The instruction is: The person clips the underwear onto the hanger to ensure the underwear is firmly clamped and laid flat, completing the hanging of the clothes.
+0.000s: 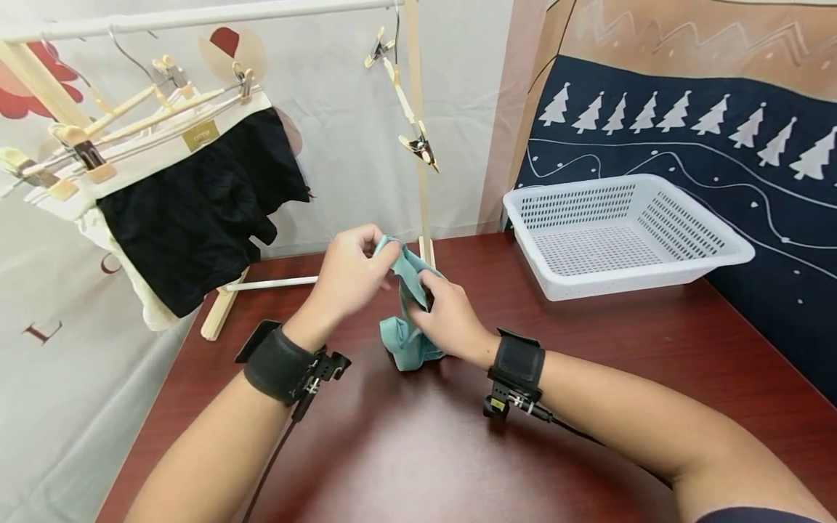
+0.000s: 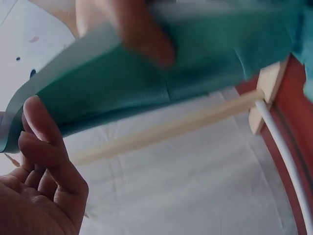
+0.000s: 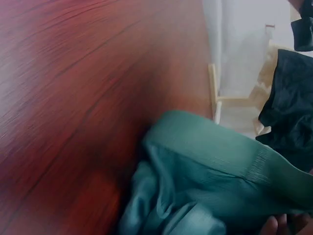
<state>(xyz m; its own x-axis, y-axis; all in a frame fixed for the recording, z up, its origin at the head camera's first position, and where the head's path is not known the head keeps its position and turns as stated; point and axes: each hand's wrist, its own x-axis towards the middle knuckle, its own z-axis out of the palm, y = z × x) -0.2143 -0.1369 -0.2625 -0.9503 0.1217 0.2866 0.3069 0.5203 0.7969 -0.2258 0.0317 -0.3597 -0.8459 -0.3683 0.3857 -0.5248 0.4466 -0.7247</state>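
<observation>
A pair of teal underpants [image 1: 407, 349] with a wide elastic waistband hangs between my two hands, just above the table. My left hand [image 1: 349, 265] pinches one end of the waistband between thumb and fingers. On the other side, my right hand [image 1: 450, 314] grips the band, its thumb on top. In the left wrist view the stretched band [image 2: 122, 85] runs from the fingertips, with fingers of the other hand crossing it, blurred. The right wrist view shows the waistband [image 3: 205, 147] with its seam and bunched cloth below; only the fingertips of a hand appear at the bottom corner.
Black shorts [image 1: 203, 196] hang clipped to a hanger on the rack's white rail [image 1: 196, 16], left. A bare clip hanger [image 1: 402, 94] hangs near the wooden post [image 1: 423, 203]. A white perforated basket [image 1: 556, 287] stands at the right of the dark red table [image 1: 523, 465].
</observation>
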